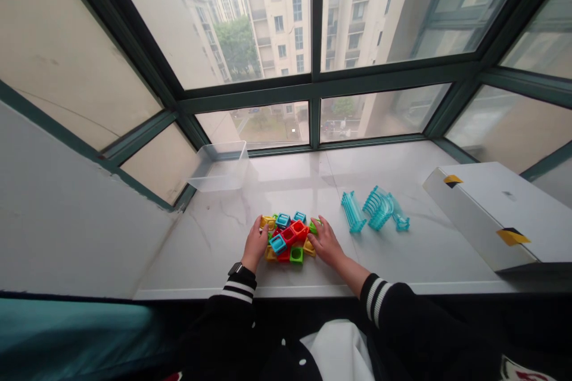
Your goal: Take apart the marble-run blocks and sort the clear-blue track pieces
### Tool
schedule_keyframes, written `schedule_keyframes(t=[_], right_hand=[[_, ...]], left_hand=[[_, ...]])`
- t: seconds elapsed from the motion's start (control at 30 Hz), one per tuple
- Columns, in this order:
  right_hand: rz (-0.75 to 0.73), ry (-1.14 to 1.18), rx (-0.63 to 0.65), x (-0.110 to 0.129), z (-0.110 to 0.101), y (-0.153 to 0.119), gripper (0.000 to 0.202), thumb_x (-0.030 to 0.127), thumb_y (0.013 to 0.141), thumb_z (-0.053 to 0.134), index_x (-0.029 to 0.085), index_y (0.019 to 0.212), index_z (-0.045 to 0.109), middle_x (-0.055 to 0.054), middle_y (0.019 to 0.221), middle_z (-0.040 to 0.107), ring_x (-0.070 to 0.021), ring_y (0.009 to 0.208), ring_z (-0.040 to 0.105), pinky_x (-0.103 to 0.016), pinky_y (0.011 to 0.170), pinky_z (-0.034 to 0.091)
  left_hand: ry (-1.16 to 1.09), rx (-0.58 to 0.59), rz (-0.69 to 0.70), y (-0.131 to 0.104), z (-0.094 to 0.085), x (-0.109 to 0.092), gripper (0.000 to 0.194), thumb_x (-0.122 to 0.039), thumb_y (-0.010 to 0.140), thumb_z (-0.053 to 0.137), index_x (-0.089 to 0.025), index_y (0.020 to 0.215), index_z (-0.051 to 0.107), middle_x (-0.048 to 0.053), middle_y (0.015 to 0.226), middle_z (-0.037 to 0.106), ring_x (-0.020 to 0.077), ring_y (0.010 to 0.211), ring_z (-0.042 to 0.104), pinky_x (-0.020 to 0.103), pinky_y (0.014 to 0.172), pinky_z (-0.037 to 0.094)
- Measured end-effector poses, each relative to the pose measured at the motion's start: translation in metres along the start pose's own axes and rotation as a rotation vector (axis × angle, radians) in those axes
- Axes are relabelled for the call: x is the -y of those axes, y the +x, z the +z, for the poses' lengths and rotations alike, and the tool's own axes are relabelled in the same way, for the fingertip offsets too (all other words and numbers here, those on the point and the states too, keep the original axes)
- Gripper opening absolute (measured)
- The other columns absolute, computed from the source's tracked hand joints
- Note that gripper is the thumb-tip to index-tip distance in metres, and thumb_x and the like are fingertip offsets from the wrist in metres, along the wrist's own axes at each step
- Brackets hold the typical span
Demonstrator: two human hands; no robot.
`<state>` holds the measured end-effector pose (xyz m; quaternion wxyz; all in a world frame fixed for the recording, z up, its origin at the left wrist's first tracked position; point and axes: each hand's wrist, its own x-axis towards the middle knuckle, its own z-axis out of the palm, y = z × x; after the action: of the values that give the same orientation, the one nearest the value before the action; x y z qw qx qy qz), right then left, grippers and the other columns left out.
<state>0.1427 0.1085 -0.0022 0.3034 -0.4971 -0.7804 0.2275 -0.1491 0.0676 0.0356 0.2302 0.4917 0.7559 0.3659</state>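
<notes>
A pile of hollow plastic blocks in red, blue, green and yellow lies on the white marble sill (214,250). My left hand (256,244) rests against the left side of the pile, its fingers by a yellow block (269,222). On the other side, my right hand (326,242) touches the pile with its fingers apart, near a green block (314,227) and a yellow one. A red block (298,229) and a blue block (277,244) lie on top between the hands. Neither hand has a block lifted.
Translucent blue track pieces (379,207) lie to the right of the pile. A clear plastic bin (220,175) stands at the back left, by the window. At the right is a white box (500,214) with yellow and black tabs. Window frames border the sill.
</notes>
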Motion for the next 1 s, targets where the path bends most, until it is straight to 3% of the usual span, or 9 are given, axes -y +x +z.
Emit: schedule_keyframes(t=[0.17, 0.37, 0.57, 0.83, 1.0], right_hand=[[-0.04, -0.004, -0.077, 0.001, 0.012, -0.002, 0.054, 0.049, 0.105, 0.048, 0.03, 0.155, 0.047, -0.015, 0.166, 0.035, -0.0399, 0.151, 0.041, -0.064, 0.118, 0.043], [-0.077, -0.031, -0.108, 0.001, 0.013, -0.009, 0.058, 0.046, 0.105, 0.046, 0.026, 0.16, 0.039, -0.017, 0.17, 0.03, -0.0394, 0.152, 0.04, -0.063, 0.117, 0.045], [-0.078, -0.006, -0.104, 0.0, 0.012, -0.011, 0.063, 0.045, 0.104, 0.049, 0.024, 0.162, 0.034, -0.018, 0.17, 0.029, -0.0367, 0.156, 0.036, -0.061, 0.121, 0.043], [-0.046, 0.07, -0.094, -0.001, 0.012, -0.011, 0.068, 0.04, 0.102, 0.051, 0.022, 0.164, 0.03, -0.019, 0.17, 0.028, -0.0359, 0.157, 0.033, -0.062, 0.122, 0.042], [-0.04, 0.104, -0.093, 0.001, 0.012, -0.01, 0.068, 0.036, 0.1, 0.053, 0.025, 0.163, 0.031, -0.017, 0.17, 0.029, -0.0367, 0.156, 0.035, -0.064, 0.121, 0.042]], left_hand=[[-0.038, 0.068, -0.119, -0.001, -0.006, 0.004, 0.054, -0.036, 0.102, 0.051, -0.022, 0.153, 0.044, 0.014, 0.144, 0.066, 0.0231, 0.121, 0.07, 0.036, 0.105, 0.053], [0.11, 0.052, -0.168, 0.001, -0.009, -0.001, 0.046, -0.047, 0.105, 0.042, -0.018, 0.139, 0.055, 0.017, 0.138, 0.068, 0.0295, 0.126, 0.066, 0.04, 0.103, 0.051], [0.234, 0.037, -0.127, 0.004, -0.005, -0.002, 0.035, -0.037, 0.1, 0.048, -0.016, 0.124, 0.063, 0.019, 0.126, 0.069, 0.0311, 0.121, 0.063, 0.04, 0.104, 0.047], [0.311, 0.009, -0.073, 0.002, -0.002, -0.001, 0.029, -0.041, 0.101, 0.048, -0.019, 0.111, 0.065, 0.017, 0.114, 0.067, 0.0311, 0.114, 0.063, 0.041, 0.102, 0.048], [0.304, 0.012, -0.044, -0.001, 0.001, -0.003, 0.032, -0.04, 0.102, 0.049, -0.017, 0.119, 0.063, 0.018, 0.118, 0.064, 0.0311, 0.114, 0.064, 0.043, 0.101, 0.049]])
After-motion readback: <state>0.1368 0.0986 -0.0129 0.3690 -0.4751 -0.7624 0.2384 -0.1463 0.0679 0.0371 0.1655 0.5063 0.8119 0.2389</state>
